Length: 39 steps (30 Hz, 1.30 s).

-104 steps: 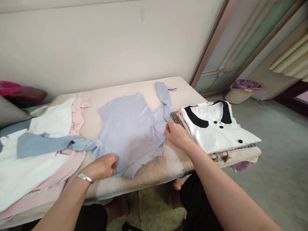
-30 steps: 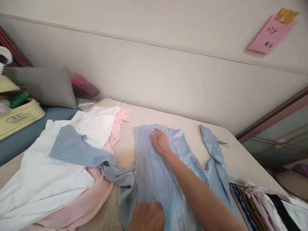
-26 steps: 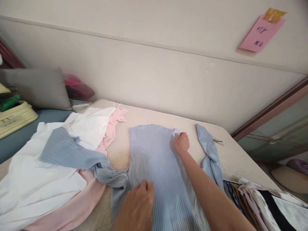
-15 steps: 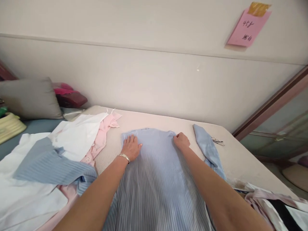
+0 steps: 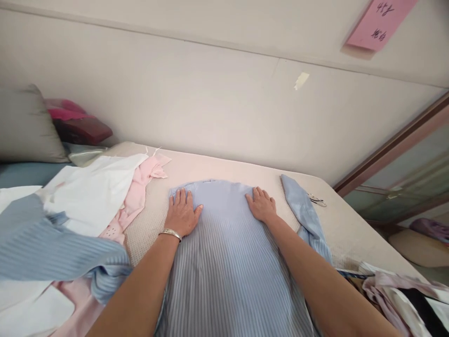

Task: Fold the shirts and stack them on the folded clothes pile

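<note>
A blue striped shirt [image 5: 224, 252] lies spread out in front of me, its top edge pointing toward the wall. My left hand [image 5: 183, 213], with a silver bracelet [image 5: 170, 233] on the wrist, rests flat on the shirt's upper left corner, fingers apart. On the upper right corner lies my right hand [image 5: 261, 204], palm down with fingers stretched out. One blue sleeve [image 5: 303, 210] extends out on the right, partly behind my right arm. Another blue striped part [image 5: 70, 255] lies on the left over white and pink clothes; its link to the shirt is hidden by my left arm.
White clothing [image 5: 98, 187] and a pink garment [image 5: 138, 192] are heaped at left. A grey cushion [image 5: 28, 126] and a dark red item [image 5: 82, 128] stand behind. Glasses [image 5: 316, 200] lie beside the sleeve. More clothes [image 5: 396, 292] are piled at lower right. A wall borders the far edge.
My right hand has loosened from its pinch at the shirt's right corner and now lies flat. My left hand stays flat at the left corner. The view has shifted slightly.
</note>
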{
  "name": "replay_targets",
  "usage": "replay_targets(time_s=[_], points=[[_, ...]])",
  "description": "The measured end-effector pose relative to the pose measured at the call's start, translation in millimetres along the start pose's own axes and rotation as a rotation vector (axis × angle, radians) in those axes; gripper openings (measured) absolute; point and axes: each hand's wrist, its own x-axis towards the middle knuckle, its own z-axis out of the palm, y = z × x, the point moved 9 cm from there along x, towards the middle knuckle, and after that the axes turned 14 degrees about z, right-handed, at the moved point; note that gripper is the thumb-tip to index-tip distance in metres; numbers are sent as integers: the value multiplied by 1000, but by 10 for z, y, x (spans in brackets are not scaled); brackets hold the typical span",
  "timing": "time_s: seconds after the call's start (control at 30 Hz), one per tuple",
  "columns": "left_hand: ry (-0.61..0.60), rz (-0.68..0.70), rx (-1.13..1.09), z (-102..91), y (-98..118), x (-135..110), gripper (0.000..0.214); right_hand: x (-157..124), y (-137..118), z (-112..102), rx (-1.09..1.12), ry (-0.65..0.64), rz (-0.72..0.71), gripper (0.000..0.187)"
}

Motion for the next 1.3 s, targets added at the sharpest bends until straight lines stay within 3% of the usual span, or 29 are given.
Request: replay_targets(time_s=[0.07,0.13,0.23,0.3,0.37,0.5,0.6,0.67,0.73,0.83,0.9,0.97,1.13,1.2,1.3], points=[[-8,-3,-13,11,-4,-5,75,2,-11,1,-20,13,36,68],[-13,-19,-23,16,-15,-11,75,-51,-169,-5,-15,27,-78,71],[-10,-71,-23,6,-49,-21,78,-117,-359,62,9,-75,-226,75],[-7,-102,-20,-3,-68,-24,79,-93,-348,105,-1,-148,-169,76],[-9,-112,-21,-5,-73,-21,80,-86,-360,89,-16,-136,-117,78],[-17,-105,-33,3,-72,-9,81,-215,-659,52,19,-50,-254,78],[-22,-109,-41,1,-80,-2,81,-284,-766,110,26,-151,-284,74],[-25,-113,-42,-2,-83,0,81,-391,-695,70,14,-198,-252,73],[-30,-109,-44,5,-76,-3,82,-669,-556,-60,14,-174,-254,74],[-37,-97,-48,31,-62,-14,82,-1395,-305,-277,38,-67,-363,76],[-43,-97,-49,44,-72,-11,83,-1859,-118,-270,32,-89,-400,75],[-57,-99,-50,34,-104,19,83,-2136,25,-232,24,-108,-386,75],[-218,-71,-95,-118,-99,30,72,-2189,56,-229,43,-116,-357,78],[-258,-38,-104,-254,33,-173,64,-2159,36,-259,56,-108,-353,78],[-140,51,-64,-529,351,-737,60,-2176,28,-293,77,-87,-360,78]])
